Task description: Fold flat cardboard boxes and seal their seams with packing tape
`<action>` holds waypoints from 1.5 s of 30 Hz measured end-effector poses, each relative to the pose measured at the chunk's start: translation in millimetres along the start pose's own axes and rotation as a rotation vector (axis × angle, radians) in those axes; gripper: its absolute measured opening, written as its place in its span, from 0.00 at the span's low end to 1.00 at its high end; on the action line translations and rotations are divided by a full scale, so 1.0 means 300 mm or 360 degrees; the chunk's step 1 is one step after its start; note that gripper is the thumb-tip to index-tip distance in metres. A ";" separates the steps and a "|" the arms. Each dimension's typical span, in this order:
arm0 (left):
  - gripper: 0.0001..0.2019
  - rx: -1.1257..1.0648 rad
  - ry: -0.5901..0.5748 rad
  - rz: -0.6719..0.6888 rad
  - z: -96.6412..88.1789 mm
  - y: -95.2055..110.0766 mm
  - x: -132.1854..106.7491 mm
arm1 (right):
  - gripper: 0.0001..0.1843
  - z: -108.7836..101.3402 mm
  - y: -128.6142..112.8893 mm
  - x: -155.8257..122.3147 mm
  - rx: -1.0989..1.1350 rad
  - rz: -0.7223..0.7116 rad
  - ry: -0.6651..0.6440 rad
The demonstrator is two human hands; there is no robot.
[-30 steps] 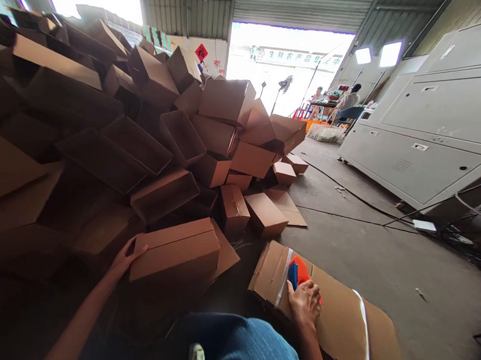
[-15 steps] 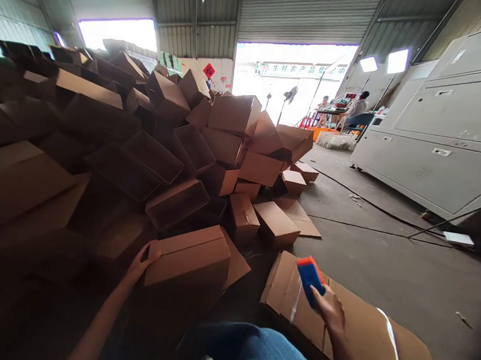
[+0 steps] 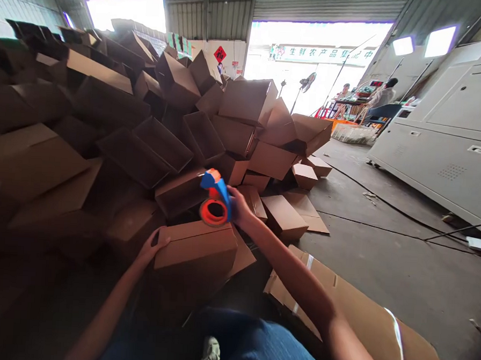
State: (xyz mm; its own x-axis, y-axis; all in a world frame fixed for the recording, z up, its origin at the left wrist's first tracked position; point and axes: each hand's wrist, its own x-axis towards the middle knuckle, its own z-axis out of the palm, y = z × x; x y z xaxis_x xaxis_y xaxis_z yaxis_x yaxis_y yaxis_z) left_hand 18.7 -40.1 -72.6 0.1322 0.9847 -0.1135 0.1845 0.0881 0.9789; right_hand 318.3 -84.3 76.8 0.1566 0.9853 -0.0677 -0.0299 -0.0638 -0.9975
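Observation:
In the head view a cardboard box (image 3: 196, 253) stands in front of my knees, its top flaps meeting along a seam and one flap sticking out at its right end. My left hand (image 3: 155, 245) grips the box's left end, thumb on the top edge; its other fingers are partly hidden. My right hand (image 3: 241, 208) is closed round a blue and orange tape dispenser (image 3: 217, 197), which is held over the far edge of the box top. Whether the dispenser touches the cardboard I cannot tell.
A high pile of cardboard boxes (image 3: 240, 102) fills the left and middle. Strapped flat cardboard (image 3: 362, 310) lies at my right. Farther right are a cable (image 3: 357, 181) on the floor and a large pale metal cabinet (image 3: 439, 153). Two people sit near the doorway.
My right hand has swung left and up with the tape dispenser, from above the flat cardboard to above the box. My left hand keeps its grip. The view has shifted slightly.

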 end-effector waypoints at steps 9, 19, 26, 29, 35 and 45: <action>0.39 -0.0048 0.0017 0.0016 0.007 -0.030 0.018 | 0.27 0.203 0.158 0.154 -0.0467 0.0076 -0.0027; 0.44 -0.0094 0.0093 0.0088 -0.017 -0.032 0.035 | 0.27 0.217 0.216 0.149 -0.0881 -0.0066 -0.0093; 0.34 -0.0089 0.0021 -0.0065 -0.108 0.051 0.016 | 0.26 0.243 0.181 0.107 -0.1018 -0.0202 -0.0170; 0.32 -0.0069 -0.0134 -0.0260 -0.110 0.082 0.000 | 0.26 0.246 0.180 0.104 -0.1046 -0.0226 -0.0177; 0.29 -0.0269 -0.0301 -0.0358 -0.056 0.118 -0.058 | 0.26 0.245 0.187 0.108 -0.1106 -0.0225 -0.0168; 0.27 -0.0376 -0.0089 -0.0402 -0.026 0.144 -0.090 | 0.25 0.248 0.177 0.101 -0.1162 -0.0194 -0.0171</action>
State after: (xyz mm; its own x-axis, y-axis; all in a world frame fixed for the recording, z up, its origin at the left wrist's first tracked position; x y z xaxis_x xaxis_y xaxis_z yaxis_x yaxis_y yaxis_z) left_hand 15.6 -61.7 -26.0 0.1653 0.9182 -0.3601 -0.0114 0.3669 0.9302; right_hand 247.9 -46.1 23.2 0.0185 0.9998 0.0088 0.6504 -0.0053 -0.7596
